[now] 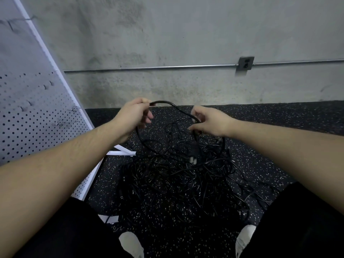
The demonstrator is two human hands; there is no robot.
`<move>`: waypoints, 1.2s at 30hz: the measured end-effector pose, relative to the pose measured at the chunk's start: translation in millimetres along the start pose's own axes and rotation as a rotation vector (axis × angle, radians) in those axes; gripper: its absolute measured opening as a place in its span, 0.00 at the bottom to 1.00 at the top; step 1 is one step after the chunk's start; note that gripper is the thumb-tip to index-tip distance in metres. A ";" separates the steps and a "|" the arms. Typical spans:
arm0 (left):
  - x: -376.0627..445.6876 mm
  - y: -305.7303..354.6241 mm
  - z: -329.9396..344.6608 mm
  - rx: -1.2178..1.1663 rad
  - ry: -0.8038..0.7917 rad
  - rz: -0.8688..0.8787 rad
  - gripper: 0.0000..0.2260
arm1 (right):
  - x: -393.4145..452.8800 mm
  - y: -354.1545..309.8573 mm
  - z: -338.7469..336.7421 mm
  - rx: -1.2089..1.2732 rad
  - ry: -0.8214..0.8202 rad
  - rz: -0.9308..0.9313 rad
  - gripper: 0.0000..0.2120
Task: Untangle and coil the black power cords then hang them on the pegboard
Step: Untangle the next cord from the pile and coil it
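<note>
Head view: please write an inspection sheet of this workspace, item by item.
Surface: speckled black floor.
Job's things: cord lifted as an arc between both hands; tangled pile on the floor; pegboard at left with hooks.
Clutter: nothing seen.
Grippers: left hand grips the cord; right hand pinches it.
Cables: a plug hangs below the right hand.
Surroundings: concrete wall, conduit, outlet.

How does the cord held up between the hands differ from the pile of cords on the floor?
The held cord is lifted off the floor, arching between the left hand and the right hand; the pile lies on the speckled floor. The held cord reads as one clear strand; the pile is a dense tangle where single cords are hard to trace. Both are black, and the held cord runs down into the pile.
</note>
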State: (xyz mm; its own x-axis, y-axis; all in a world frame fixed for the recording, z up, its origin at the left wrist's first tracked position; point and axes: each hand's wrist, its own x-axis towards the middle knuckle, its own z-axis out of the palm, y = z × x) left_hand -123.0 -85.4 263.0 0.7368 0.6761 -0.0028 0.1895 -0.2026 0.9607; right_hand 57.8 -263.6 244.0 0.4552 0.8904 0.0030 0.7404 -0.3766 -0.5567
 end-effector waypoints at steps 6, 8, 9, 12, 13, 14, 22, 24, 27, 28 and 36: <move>-21.8 16.7 19.5 0.283 -0.446 -0.127 0.11 | 3.9 -14.2 7.8 -0.100 0.088 -0.094 0.07; -24.4 15.0 37.0 0.423 -0.474 -0.070 0.16 | 7.7 -20.5 12.4 -0.059 0.101 -0.120 0.07; -23.7 14.3 43.6 0.476 -0.458 -0.026 0.16 | 9.2 -22.5 13.7 -0.022 0.105 -0.125 0.07; -17.8 10.6 46.5 0.337 -0.408 -0.033 0.12 | 9.7 -23.9 12.0 0.174 0.039 -0.126 0.09; -15.4 10.7 43.1 0.327 -0.371 -0.021 0.12 | 8.0 -21.2 9.2 0.273 -0.014 -0.111 0.12; -12.8 10.6 38.4 0.353 -0.319 0.010 0.13 | 6.0 -16.4 5.5 0.353 -0.084 -0.080 0.17; -12.2 11.5 27.8 0.567 -0.260 0.217 0.19 | -2.3 -12.6 -7.4 0.274 -0.122 -0.073 0.27; -11.1 17.3 30.4 0.539 -0.204 0.261 0.19 | 0.2 -27.6 -8.7 0.398 -0.062 -0.109 0.11; -9.1 16.5 28.8 0.366 -0.243 0.230 0.17 | 3.8 -35.5 -5.6 0.435 0.087 -0.130 0.03; -9.7 11.3 28.4 0.298 -0.307 0.175 0.16 | 5.8 -34.6 -6.8 0.418 0.167 -0.145 0.02; -10.2 -4.6 25.4 0.377 -0.263 0.204 0.15 | 4.8 -19.8 -22.1 0.120 0.084 -0.113 0.09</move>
State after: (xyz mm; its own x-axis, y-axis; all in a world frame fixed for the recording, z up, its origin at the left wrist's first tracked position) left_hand -114.9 -109.4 251.6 0.9129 0.4041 0.0580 0.2102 -0.5871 0.7818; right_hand 56.2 -257.5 273.4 0.4157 0.8989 0.1383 0.7275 -0.2374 -0.6437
